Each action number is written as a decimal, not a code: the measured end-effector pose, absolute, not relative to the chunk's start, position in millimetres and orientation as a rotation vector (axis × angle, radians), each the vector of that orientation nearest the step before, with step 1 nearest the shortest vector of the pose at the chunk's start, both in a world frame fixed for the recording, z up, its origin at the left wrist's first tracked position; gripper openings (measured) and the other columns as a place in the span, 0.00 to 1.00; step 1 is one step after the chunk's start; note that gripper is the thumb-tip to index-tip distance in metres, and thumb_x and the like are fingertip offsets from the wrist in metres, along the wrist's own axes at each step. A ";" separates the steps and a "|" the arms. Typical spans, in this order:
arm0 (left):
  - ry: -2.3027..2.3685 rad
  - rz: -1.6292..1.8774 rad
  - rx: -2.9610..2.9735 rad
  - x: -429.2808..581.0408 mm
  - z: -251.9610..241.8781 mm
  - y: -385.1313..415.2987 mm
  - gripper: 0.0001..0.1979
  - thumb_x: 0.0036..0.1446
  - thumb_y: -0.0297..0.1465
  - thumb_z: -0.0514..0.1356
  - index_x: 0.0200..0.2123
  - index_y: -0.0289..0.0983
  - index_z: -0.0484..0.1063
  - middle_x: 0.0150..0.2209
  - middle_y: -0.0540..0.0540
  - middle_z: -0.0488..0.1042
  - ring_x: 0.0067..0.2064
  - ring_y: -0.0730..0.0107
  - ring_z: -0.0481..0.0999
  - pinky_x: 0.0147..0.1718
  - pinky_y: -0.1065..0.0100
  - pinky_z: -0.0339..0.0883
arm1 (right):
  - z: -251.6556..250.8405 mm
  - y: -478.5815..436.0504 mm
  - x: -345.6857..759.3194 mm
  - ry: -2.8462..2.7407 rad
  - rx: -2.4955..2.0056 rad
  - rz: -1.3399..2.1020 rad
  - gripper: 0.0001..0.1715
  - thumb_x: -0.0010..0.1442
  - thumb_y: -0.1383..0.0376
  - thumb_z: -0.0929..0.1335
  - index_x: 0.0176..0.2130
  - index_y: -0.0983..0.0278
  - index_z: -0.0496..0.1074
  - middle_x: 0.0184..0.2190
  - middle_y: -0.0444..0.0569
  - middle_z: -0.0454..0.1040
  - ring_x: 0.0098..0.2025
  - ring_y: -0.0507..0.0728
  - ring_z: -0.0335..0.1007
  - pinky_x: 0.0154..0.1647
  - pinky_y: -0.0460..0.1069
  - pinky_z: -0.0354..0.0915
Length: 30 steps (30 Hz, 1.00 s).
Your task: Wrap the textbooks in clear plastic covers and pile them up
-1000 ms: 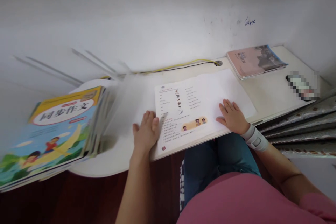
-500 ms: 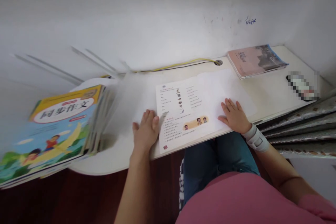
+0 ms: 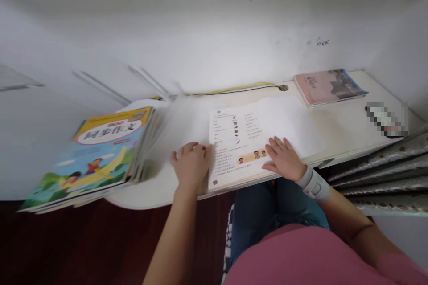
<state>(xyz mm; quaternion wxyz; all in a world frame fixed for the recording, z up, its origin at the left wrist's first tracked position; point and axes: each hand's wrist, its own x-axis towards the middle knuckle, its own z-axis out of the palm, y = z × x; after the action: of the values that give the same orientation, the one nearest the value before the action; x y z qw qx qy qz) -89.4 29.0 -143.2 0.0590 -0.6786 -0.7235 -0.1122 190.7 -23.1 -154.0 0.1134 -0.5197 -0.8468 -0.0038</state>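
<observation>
From afar I judged the open book (image 3: 249, 140) already laid flat on the desk (image 3: 157, 189), four o'clock of centre, no leaf visibly raised yet. The right grip (image 3: 284, 160) lay with fingers spread on it; the left grip (image 3: 191, 164) curled by its nine-o'clock edge, pinching or not I couldn't tell. Toward nine o'clock, the book stack (image 3: 107, 158) read 同步作文.

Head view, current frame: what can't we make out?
All in the head view:
Fine print on the printed page: too small to read.
Underside of the left hand: hidden by its own back.
Phone screen: covered by pixelation.
Covers beneath the yellow-and-blue book: hidden by it.
</observation>
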 end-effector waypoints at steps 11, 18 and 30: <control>-2.483 -0.016 -1.932 -63.2 -130.9 30.4 0.29 0.62 0.43 0.41 0.41 0.31 0.76 0.40 0.31 0.77 0.48 0.47 0.71 0.48 0.51 0.54 | -172.3 -27.6 172.6 -2.402 -1.648 -0.089 0.41 0.64 0.48 0.59 0.61 0.78 0.60 0.63 0.70 0.55 0.65 0.73 0.50 0.61 0.65 0.51; -2.637 -0.228 -2.015 -66.5 -88.7 52.2 0.20 0.57 0.43 0.50 0.35 0.37 0.76 0.41 0.38 0.79 0.49 0.50 0.73 0.48 0.52 0.59 | -156.3 -25.0 174.1 -2.418 -1.649 0.042 0.40 0.63 0.48 0.61 0.59 0.78 0.63 0.62 0.72 0.58 0.63 0.73 0.54 0.60 0.65 0.54; -1.819 -1.123 -2.813 90.7 5.9 85.3 0.17 0.60 0.37 0.52 0.31 0.31 0.73 0.29 0.43 0.75 0.37 0.64 0.74 0.44 0.59 0.63 | -64.9 47.3 234.2 -1.568 -1.083 1.155 0.47 0.63 0.45 0.37 0.67 0.66 0.45 0.55 0.58 0.70 0.54 0.60 0.70 0.55 0.60 0.63</control>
<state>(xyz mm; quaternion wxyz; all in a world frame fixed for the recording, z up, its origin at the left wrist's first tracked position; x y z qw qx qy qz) 90.7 85.3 5.9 -0.1943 -0.7810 -0.5051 -0.3117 234.2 47.3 -64.9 0.4410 -0.4363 -0.6314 0.4652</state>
